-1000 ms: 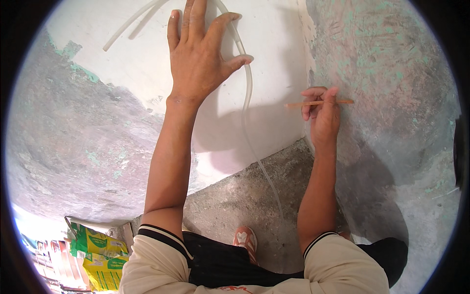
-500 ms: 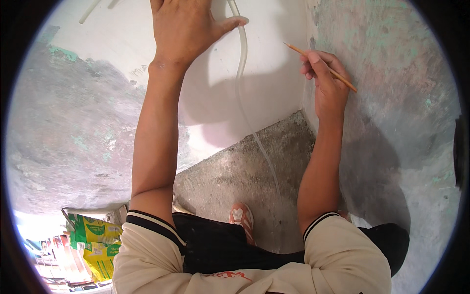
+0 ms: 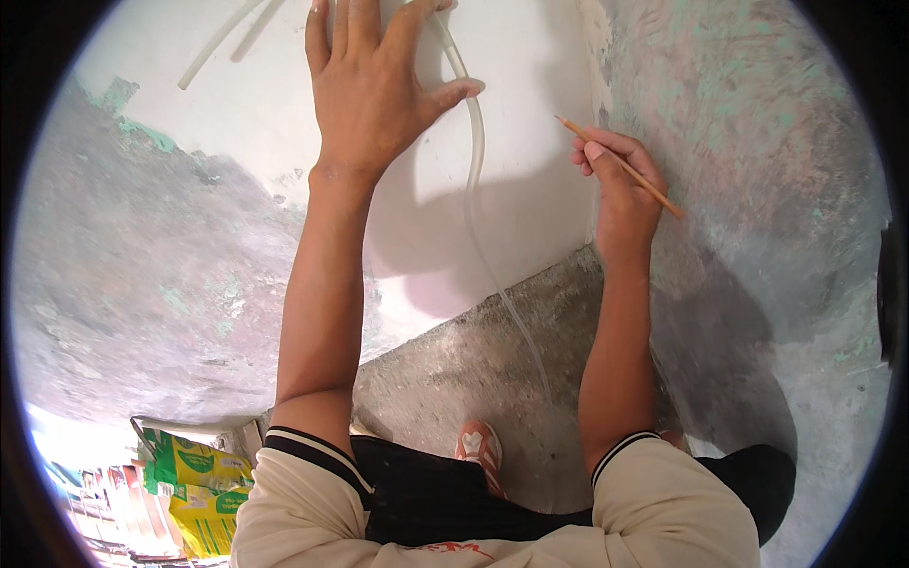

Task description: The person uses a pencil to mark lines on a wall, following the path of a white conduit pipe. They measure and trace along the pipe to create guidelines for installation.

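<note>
High on the white painted wall [image 3: 559, 57], my left hand [image 3: 365, 114] lies with its fingers spread. Its thumb crosses a clear flexible tube [image 3: 476, 147], and the index fingertip touches the tube higher up, at the picture's upper edge. Below the hand, the tube hangs down along the wall and runs thinly out over the floor. To the right, near the corner, my right hand [image 3: 627, 204] grips a pencil [image 3: 573, 127] between thumb and fingers. The pencil's point faces up and left, apart from the tube.
A rough grey-green wall [image 3: 757, 142] rises on the right, meeting the white wall at a corner. Below is a bare concrete floor [image 3: 436, 369] with my shoe [image 3: 480, 447] on it. Green-and-yellow bags [image 3: 204, 492] are at lower left. Another tube piece [image 3: 213, 57] shows at upper left.
My left hand and the tube sit lower in the picture, and more of the fingers shows. My right hand with the pencil is slightly lower and further left. The whole view has shifted.
</note>
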Demonstrator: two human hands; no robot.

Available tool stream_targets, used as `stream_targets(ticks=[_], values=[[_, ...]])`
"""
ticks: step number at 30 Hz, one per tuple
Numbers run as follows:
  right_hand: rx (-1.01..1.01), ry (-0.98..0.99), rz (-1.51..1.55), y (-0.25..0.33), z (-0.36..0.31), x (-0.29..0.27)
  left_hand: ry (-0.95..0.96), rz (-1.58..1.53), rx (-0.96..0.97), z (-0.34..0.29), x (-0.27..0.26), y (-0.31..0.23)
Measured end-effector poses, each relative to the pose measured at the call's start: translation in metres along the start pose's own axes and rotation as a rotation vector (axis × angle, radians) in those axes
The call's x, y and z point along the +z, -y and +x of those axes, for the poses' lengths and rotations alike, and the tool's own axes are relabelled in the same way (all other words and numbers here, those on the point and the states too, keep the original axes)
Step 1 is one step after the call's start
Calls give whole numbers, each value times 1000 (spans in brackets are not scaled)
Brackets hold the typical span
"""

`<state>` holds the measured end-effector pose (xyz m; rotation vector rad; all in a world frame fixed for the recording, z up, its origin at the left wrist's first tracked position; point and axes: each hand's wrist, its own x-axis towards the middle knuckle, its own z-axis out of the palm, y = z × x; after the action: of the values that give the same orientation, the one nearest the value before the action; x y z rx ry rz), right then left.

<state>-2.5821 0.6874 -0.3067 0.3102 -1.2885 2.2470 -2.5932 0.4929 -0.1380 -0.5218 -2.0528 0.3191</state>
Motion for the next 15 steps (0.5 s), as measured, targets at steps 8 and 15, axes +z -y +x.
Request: stream_targets(ticks=[8, 15], values=[[-61, -68, 38, -3, -1, 7, -4, -34, 2, 1, 1, 0], [-77, -86, 51, -3, -1, 7, 4, -1, 12, 0, 2, 2]])
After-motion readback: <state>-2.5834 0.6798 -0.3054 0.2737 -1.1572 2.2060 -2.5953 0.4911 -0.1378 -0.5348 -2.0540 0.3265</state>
